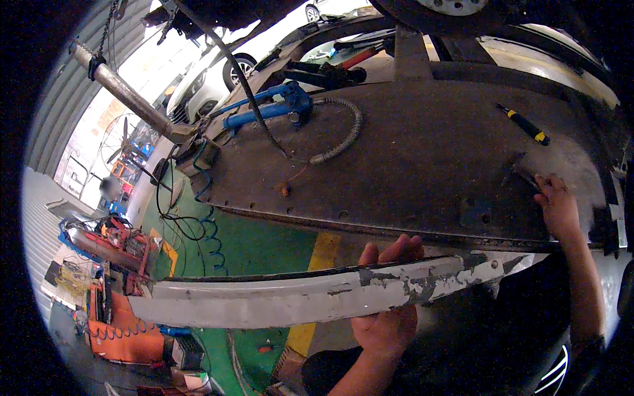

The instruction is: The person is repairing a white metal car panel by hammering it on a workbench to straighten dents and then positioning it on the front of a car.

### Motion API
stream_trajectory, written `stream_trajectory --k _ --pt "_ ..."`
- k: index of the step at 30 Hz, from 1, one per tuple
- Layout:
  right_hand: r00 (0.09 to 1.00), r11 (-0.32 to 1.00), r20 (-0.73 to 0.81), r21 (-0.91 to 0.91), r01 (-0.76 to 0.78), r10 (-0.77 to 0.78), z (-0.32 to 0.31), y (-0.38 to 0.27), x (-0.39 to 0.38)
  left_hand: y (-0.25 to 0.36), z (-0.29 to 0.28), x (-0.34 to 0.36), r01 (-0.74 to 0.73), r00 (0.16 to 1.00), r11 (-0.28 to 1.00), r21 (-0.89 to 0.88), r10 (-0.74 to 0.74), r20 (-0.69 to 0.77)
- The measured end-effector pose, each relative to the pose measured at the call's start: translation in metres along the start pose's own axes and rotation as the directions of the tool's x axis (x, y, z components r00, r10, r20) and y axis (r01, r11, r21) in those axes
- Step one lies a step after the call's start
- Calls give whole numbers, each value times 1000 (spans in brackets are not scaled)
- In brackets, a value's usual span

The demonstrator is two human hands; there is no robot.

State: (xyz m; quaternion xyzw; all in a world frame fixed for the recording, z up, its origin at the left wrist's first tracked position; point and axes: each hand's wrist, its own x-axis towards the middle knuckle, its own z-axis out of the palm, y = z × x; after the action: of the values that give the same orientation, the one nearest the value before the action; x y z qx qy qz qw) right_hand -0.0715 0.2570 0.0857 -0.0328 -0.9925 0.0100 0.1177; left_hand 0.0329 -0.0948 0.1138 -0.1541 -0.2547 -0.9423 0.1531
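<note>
A long, slightly curved white metal panel strip (pixel 257 305) with chipped paint at its right end lies across the lower middle. My left hand (pixel 388 332) grips it from below, the fingertips coming up over its far edge. Beyond it, on the dark metal platform (pixel 409 145), my right hand (pixel 558 206) is closed round the handle end of a small hammer (pixel 513 167), whose head rests on the platform. Farther off lies a tool with a black-and-yellow handle (pixel 526 127) and a short metal tip.
A blue hydraulic hand pump (pixel 271 111) with a coiled-cover hose (pixel 360 125) stands on the platform's far left. A steel post (pixel 125 92) with a chain rises at left. Red equipment (pixel 125 241) and an orange cabinet (pixel 129 330) stand on the green floor. A white car (pixel 205 86) is behind.
</note>
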Motion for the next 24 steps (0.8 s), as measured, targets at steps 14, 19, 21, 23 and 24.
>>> stream_trajectory --k 14,19,21,23,24 --pt "758 464 -187 691 554 -625 -121 -166 -119 -9 11 -22 364 931 796 483 -303 -201" --pt "849 328 -143 880 345 -509 -96 -197 -119 -25 6 -38 462 886 817 345 -439 -148" --pt "867 304 -93 914 269 -489 -102 -190 -115 -28 -6 -33 373 902 689 621 -427 -68" --pt "880 344 -63 905 249 -471 -114 -181 -114 -32 2 -22 49 934 445 894 -338 117" --pt "890 375 -56 894 247 -453 -116 -176 -116 -31 11 -18 -91 931 330 940 -307 198"
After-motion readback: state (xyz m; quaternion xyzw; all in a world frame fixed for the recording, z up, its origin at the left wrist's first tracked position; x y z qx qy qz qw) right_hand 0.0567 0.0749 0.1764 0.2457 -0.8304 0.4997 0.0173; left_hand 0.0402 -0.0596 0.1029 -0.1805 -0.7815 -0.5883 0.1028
